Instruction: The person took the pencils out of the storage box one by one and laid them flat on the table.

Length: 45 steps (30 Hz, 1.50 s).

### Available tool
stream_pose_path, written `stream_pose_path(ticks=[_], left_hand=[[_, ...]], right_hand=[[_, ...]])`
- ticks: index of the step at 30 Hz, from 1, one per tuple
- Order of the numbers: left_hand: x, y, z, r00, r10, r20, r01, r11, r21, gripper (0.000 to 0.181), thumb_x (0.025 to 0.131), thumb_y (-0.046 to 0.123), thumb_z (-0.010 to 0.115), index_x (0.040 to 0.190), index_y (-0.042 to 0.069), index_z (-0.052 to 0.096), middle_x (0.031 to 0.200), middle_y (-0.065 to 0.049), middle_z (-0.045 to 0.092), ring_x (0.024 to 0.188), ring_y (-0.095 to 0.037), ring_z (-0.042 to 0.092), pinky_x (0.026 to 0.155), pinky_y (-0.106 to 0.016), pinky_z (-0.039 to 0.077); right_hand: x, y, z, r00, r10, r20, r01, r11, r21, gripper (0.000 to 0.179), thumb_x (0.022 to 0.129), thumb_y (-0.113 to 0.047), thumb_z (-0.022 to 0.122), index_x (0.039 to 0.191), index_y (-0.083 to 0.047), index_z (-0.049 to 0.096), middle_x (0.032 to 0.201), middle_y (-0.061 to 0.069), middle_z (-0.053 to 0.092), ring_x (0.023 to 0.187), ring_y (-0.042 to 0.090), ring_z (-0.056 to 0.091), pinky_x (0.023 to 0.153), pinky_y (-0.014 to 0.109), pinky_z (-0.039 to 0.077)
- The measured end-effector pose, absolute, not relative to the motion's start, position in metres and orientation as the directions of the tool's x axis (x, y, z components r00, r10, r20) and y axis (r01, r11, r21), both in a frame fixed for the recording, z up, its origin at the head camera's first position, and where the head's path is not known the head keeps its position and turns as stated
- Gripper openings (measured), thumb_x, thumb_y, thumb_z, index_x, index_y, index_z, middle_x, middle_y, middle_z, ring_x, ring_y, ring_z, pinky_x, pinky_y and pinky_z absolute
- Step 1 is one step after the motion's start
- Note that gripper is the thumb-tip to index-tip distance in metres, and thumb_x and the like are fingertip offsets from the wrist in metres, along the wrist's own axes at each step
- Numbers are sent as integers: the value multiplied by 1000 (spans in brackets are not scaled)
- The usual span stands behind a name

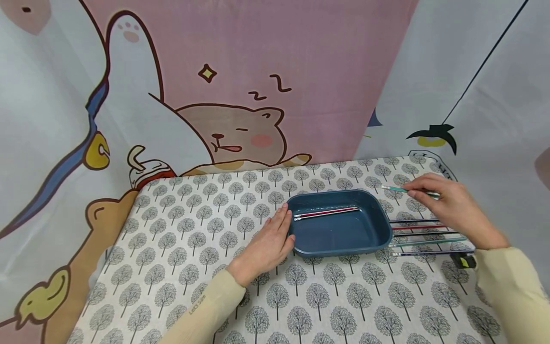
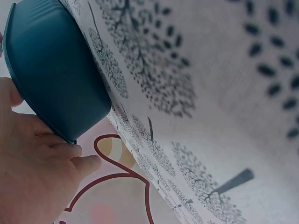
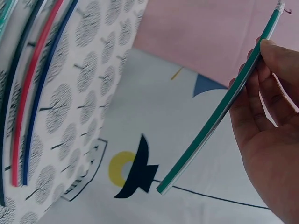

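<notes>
The left sleeve (image 1: 207, 306) seems to read "Lets see"; two Zs (image 1: 258, 96) mark the backdrop (image 1: 335, 57) beyond the tablecloth's (image 1: 172, 296) far edge; lettering (image 3: 83, 177) by its far right corner is unclear.

Cloth-walled space, kind of room unclear, cartoon-printed backdrop (image 1: 335, 71), tree-print tablecloth (image 1: 172, 258)

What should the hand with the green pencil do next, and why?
Probably move the green pencil left and lower it into the blue tub: the right hand holds it beside the tub, the left hand touches the tub, and other pencils lie inside.
</notes>
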State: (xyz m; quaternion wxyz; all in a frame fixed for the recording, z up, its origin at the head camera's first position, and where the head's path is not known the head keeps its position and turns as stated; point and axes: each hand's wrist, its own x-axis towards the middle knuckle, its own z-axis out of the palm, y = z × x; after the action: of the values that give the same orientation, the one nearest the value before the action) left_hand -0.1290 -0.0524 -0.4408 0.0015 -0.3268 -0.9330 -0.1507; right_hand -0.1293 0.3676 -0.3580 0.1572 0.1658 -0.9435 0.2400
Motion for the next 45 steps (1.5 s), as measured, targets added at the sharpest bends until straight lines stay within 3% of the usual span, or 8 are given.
stream_pose_path(ticks=[9, 16, 25, 31, 35, 45], left_hand=[[-129, -53, -440, -781, 614, 114, 618, 733, 284, 64, 104, 38, 27, 153, -2, 16, 161, -11, -4, 146, -21, 1, 114, -47, 24], [-128, -53, -441, -782, 614, 107, 616, 735, 283, 64, 104, 39, 27, 153, -1, 15, 161, -13, -1, 146, -21, 1, 114, -47, 23], [-128, -53, -439, -783, 614, 103, 615, 736, 284, 64, 104, 38, 27, 153, -1, 15, 161, -11, -5, 146, -22, 2, 113, -49, 24], [-128, -53, -439, -787, 610, 94, 609, 742, 280, 64, 104, 39, 27, 153, 0, 14, 161, -10, -5, 146, -21, 1, 114, -47, 23], [-128, -53, -439, -788, 608, 95, 607, 744, 280, 64, 104, 39, 27, 153, 0, 14, 161, -10, -5, 146, -20, 1, 115, -46, 22], [-128, -52, -440, -791, 604, 97, 603, 744, 288, 64, 104, 37, 32, 154, 0, 15, 161, -9, -5, 146, -19, 1, 114, -47, 23]], right_hand=[[-135, 385, -365, -934, -193, 300, -311, 852, -421, 21, 95, -14, 63, 114, -17, 71, 115, 2, 62, 93, -4, 46, 72, 24, 38], [-142, 396, -371, -944, -199, 264, -292, 878, -380, 21, 96, -15, 62, 114, -17, 71, 114, 4, 64, 91, 7, 51, 70, 24, 40], [-153, 402, -389, -947, -245, 210, -309, 875, -373, 19, 94, -10, 64, 111, -14, 72, 101, 0, 64, 83, 12, 57, 62, 29, 48], [-159, 402, -406, -938, -298, 177, -344, 860, -378, 18, 92, -6, 66, 108, -11, 72, 101, 4, 66, 82, 18, 62, 61, 29, 51], [-163, 400, -415, -941, -313, 128, -337, 851, -404, 17, 92, -6, 64, 108, -9, 72, 101, 4, 65, 79, 14, 59, 60, 27, 49], [-171, 398, -430, -925, -375, 58, -364, 836, -411, 18, 91, -1, 64, 105, -7, 72, 100, 6, 67, 83, 18, 61, 64, 34, 51]])
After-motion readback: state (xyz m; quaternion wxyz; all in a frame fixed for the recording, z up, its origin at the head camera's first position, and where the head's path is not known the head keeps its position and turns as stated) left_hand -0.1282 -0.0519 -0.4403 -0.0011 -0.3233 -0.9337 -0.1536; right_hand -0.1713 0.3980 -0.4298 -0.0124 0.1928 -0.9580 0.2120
